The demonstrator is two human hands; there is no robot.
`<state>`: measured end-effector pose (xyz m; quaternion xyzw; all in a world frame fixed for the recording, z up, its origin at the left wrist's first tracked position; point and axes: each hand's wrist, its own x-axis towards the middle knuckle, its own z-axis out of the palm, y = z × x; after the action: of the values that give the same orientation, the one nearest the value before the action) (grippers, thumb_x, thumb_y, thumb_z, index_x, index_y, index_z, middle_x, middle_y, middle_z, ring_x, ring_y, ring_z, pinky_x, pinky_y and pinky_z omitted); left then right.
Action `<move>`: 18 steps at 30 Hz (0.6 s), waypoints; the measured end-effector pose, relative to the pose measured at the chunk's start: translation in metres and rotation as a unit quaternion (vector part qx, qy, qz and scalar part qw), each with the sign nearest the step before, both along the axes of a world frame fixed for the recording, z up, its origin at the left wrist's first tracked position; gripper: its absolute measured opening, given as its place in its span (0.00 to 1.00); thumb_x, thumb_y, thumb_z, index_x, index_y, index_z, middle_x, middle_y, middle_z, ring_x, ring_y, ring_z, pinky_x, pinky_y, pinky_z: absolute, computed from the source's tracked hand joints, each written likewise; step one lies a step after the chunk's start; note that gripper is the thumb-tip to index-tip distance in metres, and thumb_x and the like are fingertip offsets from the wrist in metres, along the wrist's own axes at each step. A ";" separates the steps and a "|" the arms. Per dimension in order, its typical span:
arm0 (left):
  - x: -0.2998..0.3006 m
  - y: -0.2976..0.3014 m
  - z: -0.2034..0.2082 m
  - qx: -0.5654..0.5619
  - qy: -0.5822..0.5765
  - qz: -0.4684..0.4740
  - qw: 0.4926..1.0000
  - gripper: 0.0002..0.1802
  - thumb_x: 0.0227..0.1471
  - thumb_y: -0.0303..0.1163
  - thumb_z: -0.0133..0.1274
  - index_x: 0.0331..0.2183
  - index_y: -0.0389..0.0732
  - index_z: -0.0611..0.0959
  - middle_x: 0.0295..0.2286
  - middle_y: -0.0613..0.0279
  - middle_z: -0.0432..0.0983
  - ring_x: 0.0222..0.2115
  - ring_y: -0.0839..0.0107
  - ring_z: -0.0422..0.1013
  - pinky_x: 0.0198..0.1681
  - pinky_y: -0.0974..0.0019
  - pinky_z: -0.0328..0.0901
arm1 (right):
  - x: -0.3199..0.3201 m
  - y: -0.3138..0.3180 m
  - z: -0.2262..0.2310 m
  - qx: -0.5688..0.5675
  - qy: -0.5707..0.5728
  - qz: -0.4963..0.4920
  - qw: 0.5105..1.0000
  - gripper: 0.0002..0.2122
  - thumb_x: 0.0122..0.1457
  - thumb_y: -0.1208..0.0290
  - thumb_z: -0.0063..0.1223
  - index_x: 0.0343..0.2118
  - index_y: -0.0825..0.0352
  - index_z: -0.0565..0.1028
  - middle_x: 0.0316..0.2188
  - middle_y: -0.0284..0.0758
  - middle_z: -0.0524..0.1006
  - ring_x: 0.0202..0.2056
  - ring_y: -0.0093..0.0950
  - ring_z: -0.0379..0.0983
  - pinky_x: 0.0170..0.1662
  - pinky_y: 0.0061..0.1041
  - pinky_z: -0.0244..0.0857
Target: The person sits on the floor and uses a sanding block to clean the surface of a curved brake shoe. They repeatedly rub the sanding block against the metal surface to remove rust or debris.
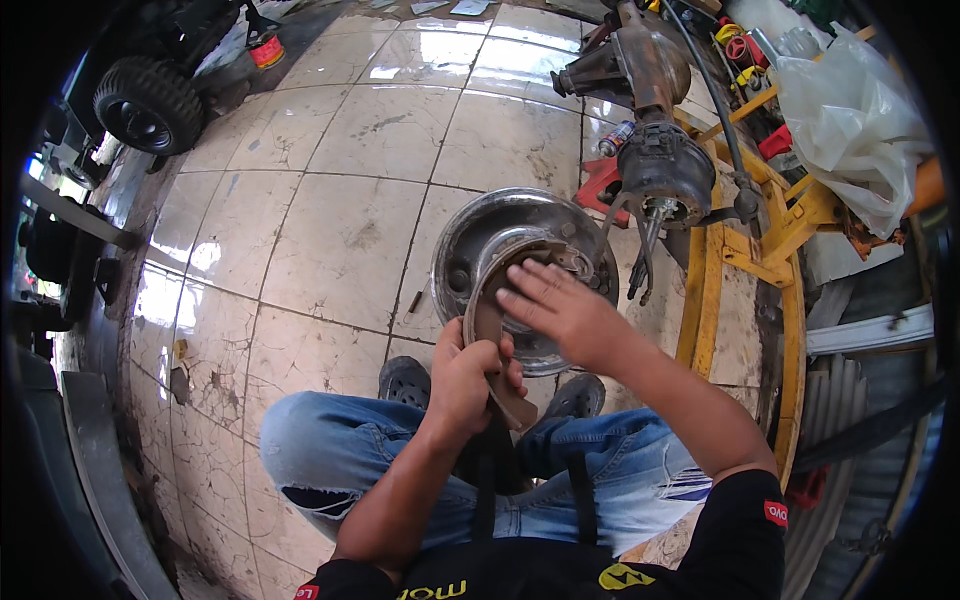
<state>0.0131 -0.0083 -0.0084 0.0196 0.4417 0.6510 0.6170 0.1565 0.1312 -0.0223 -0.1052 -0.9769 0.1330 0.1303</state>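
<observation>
A curved, brownish brake shoe (487, 322) is held up between my knees, above a steel wheel rim (452, 235) lying on the tiled floor. My left hand (465, 385) wraps its fingers and thumb round the lower part of the shoe. With its fingers stretched out, my right hand (565, 310) lies against the curved face near the shoe's upper part. What is under those fingertips is hidden; nothing shows in the palm side.
To the right, a rusty axle (650, 70) with a dark hub (668, 175) stands by a yellow frame (705, 300), near a red stand (598, 185) and a spray can (616, 138). A small dark rod (415, 301) lies left of the rim. A knobbly tyre (148, 105) is far left.
</observation>
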 end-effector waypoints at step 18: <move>-0.001 0.003 0.004 0.005 -0.001 0.012 1.000 0.18 0.41 0.18 0.43 0.39 0.35 0.66 0.29 0.55 0.69 0.20 0.64 0.70 0.21 0.57 0.71 | -0.003 0.003 0.008 -0.012 0.003 0.011 1.000 0.25 0.56 0.78 0.47 0.59 0.57 0.71 0.62 0.45 0.66 0.63 0.44 0.62 0.66 0.43 0.55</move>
<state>0.0123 -0.0057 -0.0047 0.0169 0.4377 0.6610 0.6092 0.1536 0.1341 -0.0140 -0.0951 -0.9759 0.1464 0.1309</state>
